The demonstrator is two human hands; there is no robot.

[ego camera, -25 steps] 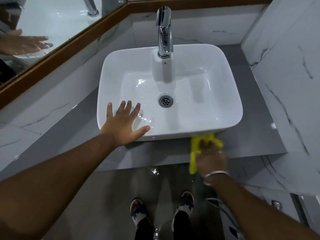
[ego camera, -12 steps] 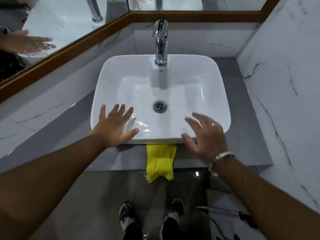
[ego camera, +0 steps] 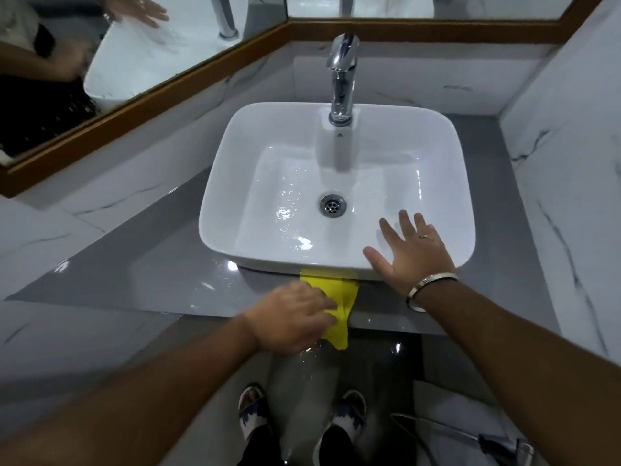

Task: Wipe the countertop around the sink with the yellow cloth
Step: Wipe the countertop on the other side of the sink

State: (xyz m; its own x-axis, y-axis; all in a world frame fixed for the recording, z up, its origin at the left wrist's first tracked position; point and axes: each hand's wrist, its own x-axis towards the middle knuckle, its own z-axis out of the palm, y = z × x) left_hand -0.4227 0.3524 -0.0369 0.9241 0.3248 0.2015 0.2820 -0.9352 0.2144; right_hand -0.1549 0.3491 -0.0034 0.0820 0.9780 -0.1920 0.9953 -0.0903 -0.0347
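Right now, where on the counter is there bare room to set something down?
The widest bare patch of counter lies left of the sink, toward the mirror wall. A narrower strip runs right of the sink. The front edge is crowded: the left hand on the cloth, the right hand on the sink's rim.

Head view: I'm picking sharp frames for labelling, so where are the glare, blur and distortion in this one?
Head view: bright glare spots on the wet counter and in the sink; the left hand on the cloth is slightly motion-blurred, as is the reflected hand in the mirror; the right hand is sharper; wide-angle bending curves the walls and edges.
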